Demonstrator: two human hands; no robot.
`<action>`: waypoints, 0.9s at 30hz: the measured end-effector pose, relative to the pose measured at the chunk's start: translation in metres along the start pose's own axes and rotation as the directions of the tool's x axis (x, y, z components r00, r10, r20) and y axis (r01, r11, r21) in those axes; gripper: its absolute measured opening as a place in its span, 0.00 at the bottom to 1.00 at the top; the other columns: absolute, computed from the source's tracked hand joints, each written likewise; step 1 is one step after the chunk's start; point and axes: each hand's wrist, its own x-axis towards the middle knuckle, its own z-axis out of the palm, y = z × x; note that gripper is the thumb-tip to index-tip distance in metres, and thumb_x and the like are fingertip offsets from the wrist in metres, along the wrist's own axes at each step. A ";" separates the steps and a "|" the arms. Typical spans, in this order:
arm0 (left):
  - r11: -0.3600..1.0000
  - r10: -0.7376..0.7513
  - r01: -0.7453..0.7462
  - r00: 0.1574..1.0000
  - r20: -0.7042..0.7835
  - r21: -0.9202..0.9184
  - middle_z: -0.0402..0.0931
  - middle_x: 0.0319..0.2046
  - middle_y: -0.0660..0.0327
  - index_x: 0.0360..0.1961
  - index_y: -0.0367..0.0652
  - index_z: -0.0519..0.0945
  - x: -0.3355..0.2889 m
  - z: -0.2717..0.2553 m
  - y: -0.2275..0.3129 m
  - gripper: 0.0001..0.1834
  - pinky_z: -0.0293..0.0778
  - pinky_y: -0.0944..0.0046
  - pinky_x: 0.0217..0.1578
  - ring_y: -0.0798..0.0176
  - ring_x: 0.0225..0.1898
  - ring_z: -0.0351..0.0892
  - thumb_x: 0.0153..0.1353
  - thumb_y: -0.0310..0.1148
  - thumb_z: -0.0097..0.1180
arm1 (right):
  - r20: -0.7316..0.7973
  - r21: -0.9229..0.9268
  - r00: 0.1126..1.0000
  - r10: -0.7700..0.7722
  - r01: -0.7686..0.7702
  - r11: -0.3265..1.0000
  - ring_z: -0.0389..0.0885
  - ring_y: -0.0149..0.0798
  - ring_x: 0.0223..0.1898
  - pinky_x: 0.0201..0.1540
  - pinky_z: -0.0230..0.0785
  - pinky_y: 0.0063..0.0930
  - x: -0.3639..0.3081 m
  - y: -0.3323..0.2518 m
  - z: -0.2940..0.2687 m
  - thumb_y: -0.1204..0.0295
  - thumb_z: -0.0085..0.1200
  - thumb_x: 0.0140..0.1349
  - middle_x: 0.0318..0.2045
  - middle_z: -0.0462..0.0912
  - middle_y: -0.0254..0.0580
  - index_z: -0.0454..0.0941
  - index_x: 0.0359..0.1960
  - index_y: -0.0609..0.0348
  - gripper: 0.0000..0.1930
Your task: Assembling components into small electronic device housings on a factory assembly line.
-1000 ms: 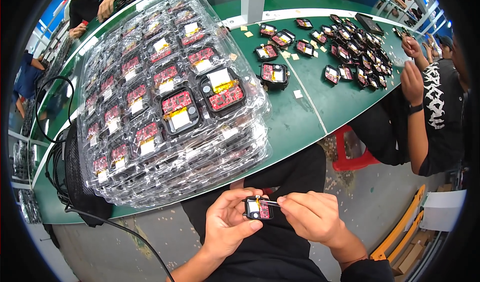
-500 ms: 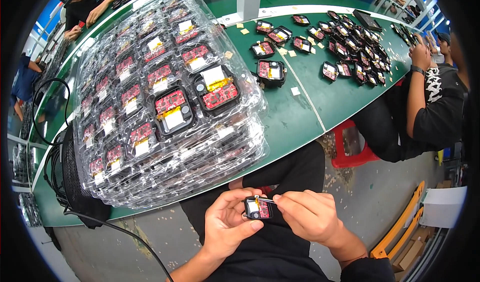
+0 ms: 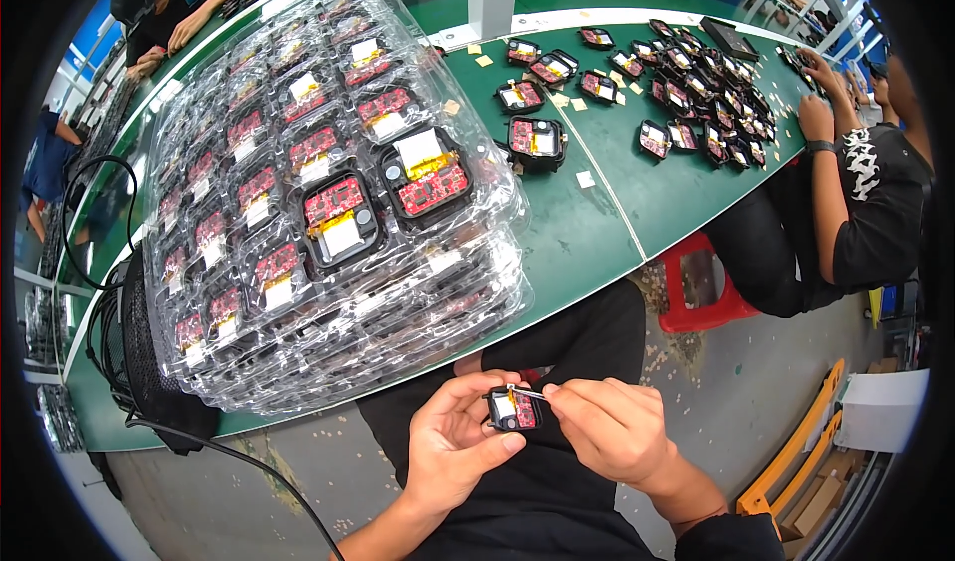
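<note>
Over my lap, my left hand (image 3: 460, 444) grips a small black device housing (image 3: 515, 409) by its edges, thumb in front and fingers behind. Its open face shows a red circuit board, a white block, yellow tape and a round grey part. In my right hand (image 3: 619, 432), thumb and fingers pinch slim silver tweezers (image 3: 529, 393). Their tips reach the upper edge of the housing, by the yellow tape. Whether the tips grip anything is too small to tell.
Stacked clear plastic trays (image 3: 398, 292) of similar housings cover the left of the green table (image 3: 597, 223). More housings (image 3: 716, 103) lie heaped at the right, near a seated co-worker (image 3: 865, 203). A red stool (image 3: 701, 287) stands below; a black cable (image 3: 249, 457) hangs at left.
My hands, the housing and the tweezers stay nearly in place. The co-worker at the right has lowered a forearm toward the table. The view has shifted slightly.
</note>
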 end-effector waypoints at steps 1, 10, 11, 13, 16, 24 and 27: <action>1.000 -0.001 0.001 1.000 0.000 0.001 0.72 0.60 0.47 0.58 0.35 0.73 0.000 0.000 0.000 0.29 0.77 0.60 0.58 0.57 0.62 0.75 0.55 0.13 0.68 | -0.009 0.009 1.000 -0.003 0.003 1.000 0.80 0.32 0.23 0.24 0.72 0.23 -0.001 0.001 0.001 0.81 0.67 0.45 0.32 0.85 0.38 0.86 0.39 0.62 0.16; 0.999 -0.052 0.052 0.999 -0.015 -0.005 0.73 0.61 0.47 0.59 0.36 0.73 -0.002 -0.005 0.000 0.29 0.77 0.61 0.57 0.58 0.61 0.75 0.56 0.14 0.67 | 0.026 0.001 0.999 -0.031 0.031 1.000 0.80 0.32 0.22 0.24 0.73 0.24 -0.004 0.006 0.005 0.80 0.66 0.45 0.31 0.85 0.37 0.86 0.39 0.62 0.15; 0.998 -0.060 0.060 0.998 -0.016 -0.004 0.73 0.61 0.47 0.59 0.36 0.73 -0.002 -0.006 0.001 0.29 0.77 0.61 0.57 0.58 0.61 0.75 0.56 0.14 0.67 | 0.026 0.001 0.999 -0.032 0.032 0.999 0.80 0.32 0.22 0.24 0.73 0.24 -0.004 0.006 0.005 0.80 0.66 0.45 0.31 0.85 0.37 0.86 0.39 0.62 0.15; 0.998 -0.068 0.068 0.998 -0.016 -0.003 0.73 0.61 0.47 0.59 0.36 0.73 -0.002 -0.007 0.001 0.29 0.77 0.61 0.57 0.58 0.61 0.75 0.56 0.14 0.67 | 0.033 0.004 0.999 -0.036 0.035 0.999 0.80 0.32 0.22 0.24 0.72 0.23 -0.003 0.006 0.006 0.79 0.66 0.45 0.31 0.85 0.37 0.87 0.39 0.62 0.15; 0.998 -0.065 0.065 0.998 -0.019 -0.009 0.73 0.61 0.47 0.59 0.37 0.73 -0.003 -0.008 0.001 0.29 0.77 0.61 0.57 0.58 0.62 0.75 0.56 0.13 0.67 | 0.024 0.039 0.999 -0.023 0.022 0.999 0.79 0.32 0.22 0.24 0.72 0.23 -0.003 0.005 0.009 0.79 0.66 0.46 0.31 0.85 0.37 0.86 0.39 0.62 0.15; 0.997 -0.061 0.056 0.991 -0.116 -0.046 0.72 0.59 0.48 0.57 0.37 0.73 -0.003 0.001 0.000 0.31 0.76 0.60 0.58 0.58 0.59 0.76 0.52 0.19 0.72 | -0.024 -0.016 0.999 -0.042 0.042 0.999 0.77 0.30 0.20 0.22 0.69 0.22 -0.004 0.004 0.010 0.79 0.69 0.48 0.31 0.85 0.36 0.86 0.38 0.62 0.13; 0.997 -0.023 0.020 0.999 -0.041 -0.072 0.71 0.60 0.50 0.57 0.37 0.73 -0.002 -0.002 -0.002 0.28 0.77 0.60 0.58 0.57 0.61 0.75 0.55 0.14 0.67 | -0.043 -0.058 0.998 -0.055 0.052 0.997 0.76 0.29 0.20 0.21 0.67 0.22 -0.005 0.004 0.011 0.80 0.68 0.48 0.31 0.85 0.35 0.86 0.38 0.61 0.13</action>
